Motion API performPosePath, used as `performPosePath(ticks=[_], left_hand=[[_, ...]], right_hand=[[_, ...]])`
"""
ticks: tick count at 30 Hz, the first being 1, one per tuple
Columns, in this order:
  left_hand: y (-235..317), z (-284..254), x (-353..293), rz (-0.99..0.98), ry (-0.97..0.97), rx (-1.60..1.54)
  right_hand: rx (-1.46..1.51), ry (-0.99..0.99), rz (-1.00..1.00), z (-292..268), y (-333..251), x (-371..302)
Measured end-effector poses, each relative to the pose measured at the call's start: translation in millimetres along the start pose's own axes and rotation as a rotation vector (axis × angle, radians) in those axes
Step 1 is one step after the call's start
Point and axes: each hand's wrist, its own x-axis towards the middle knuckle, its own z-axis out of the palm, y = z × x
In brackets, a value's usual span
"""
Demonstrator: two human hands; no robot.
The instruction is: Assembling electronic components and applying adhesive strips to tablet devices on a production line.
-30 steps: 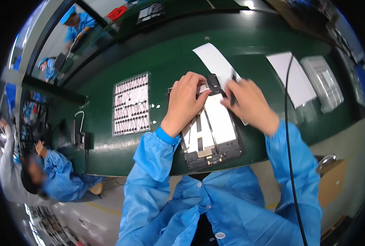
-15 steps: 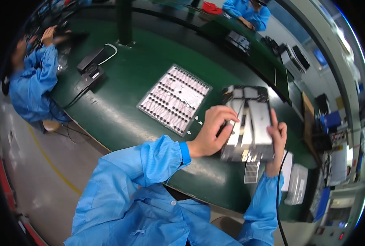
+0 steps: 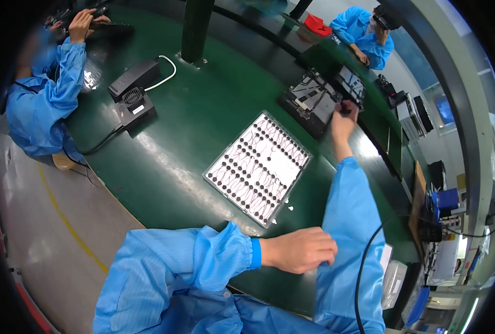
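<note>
At the far side of the green table, my right hand (image 3: 344,121) is curled round the right corner of an opened tablet-like device (image 3: 314,99), a flat black frame with silver panels inside. Closer to me, my left hand (image 3: 298,250) rests against my right sleeve with its fingers bent inward; whatever they hold, if anything, is hidden. Between the left hand and the device lies a clear tray (image 3: 209,177) with rows of small round black parts on thin reddish wires. A few tiny white pieces (image 3: 290,208) sit beside its right edge.
A black power adapter and boxy black unit (image 3: 136,108) with cables stand at left, near a dark post (image 3: 196,33). Another device (image 3: 350,83) lies at far right. A clear plastic package (image 3: 393,284) and hanging black cable (image 3: 360,278) are at right. Two people in blue work nearby.
The device has gone from near me, between both hands, to the far side with my right hand. My left hand has let go of it and come back toward my body.
</note>
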Motion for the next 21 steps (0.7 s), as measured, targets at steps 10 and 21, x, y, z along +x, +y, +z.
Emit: performPosePath(ticks=[10,21], left_hand=[[-3.0,20.8,-10.9,0.003,-0.103,-0.042],[0.6,19.8,-10.8,-0.056,-0.142,-0.007]], right_hand=[[-0.845,-0.448,-0.438,-1.7,64.2,117.6],[-0.842,-0.991,-0.629,18.9,59.1,159.3]])
